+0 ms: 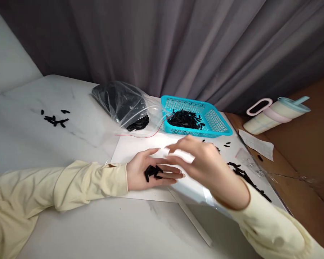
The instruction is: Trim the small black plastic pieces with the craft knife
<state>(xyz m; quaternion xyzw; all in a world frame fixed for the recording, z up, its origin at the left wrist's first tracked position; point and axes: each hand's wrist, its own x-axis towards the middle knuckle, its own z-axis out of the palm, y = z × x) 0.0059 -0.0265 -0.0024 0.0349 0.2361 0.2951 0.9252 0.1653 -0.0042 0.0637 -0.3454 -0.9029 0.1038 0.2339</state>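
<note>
the left hand (151,172) lies palm up and flat open on a white paper sheet (129,151), cupping small black plastic pieces (152,171). the right hand (205,163) hovers just above, blurred, fingers pinching a small white slip (182,155). farther back sit a turquoise plastic basket (218,124) and a clear zip bag (124,102) of the same pieces.

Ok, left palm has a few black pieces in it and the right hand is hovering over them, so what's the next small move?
Probably bring the right hand down to pinch one black piece from the small pile of black pieces in the open left hand. The palm lies flat and face up on the white sheet, with the right fingertips just above it. The right hand is blurred, so its grip is unclear.
</note>
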